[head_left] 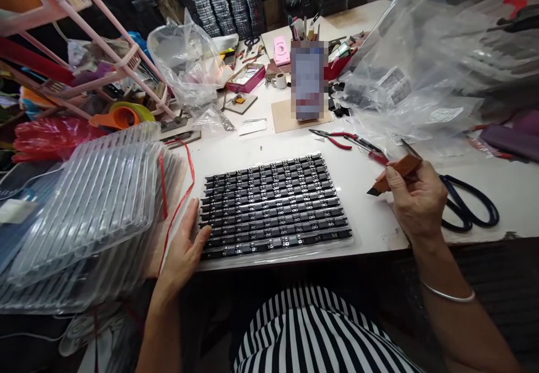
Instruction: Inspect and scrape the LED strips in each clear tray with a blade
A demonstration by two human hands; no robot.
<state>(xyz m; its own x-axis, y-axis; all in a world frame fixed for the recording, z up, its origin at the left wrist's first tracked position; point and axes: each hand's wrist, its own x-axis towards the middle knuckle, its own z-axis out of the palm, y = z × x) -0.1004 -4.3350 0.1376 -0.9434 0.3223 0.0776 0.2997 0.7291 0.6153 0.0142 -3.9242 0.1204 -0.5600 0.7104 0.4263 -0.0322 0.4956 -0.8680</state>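
Observation:
In front of me a clear plastic tray (353,239) lies on the table, filled with rows of black circuit-board strips (273,204). My left hand (191,238) rests against the tray's left edge, its fingers stretched along the side and the thumb apart on the near left corner. To the right of the tray, my right hand (416,199) is raised and closed around an orange-brown cutter (396,175) with a dark blade tip pointing left. Scissors with dark blue handles (471,204) lie just beyond that hand, partly hidden by it.
Clear ribbed trays (92,193) are stacked at left, beside a red cord (172,221). Behind the work are red-handled pliers (337,137) and a phone-like upright device (309,81), blurred out. Plastic bags (421,92) crowd the right; a pink rack (92,30) stands left.

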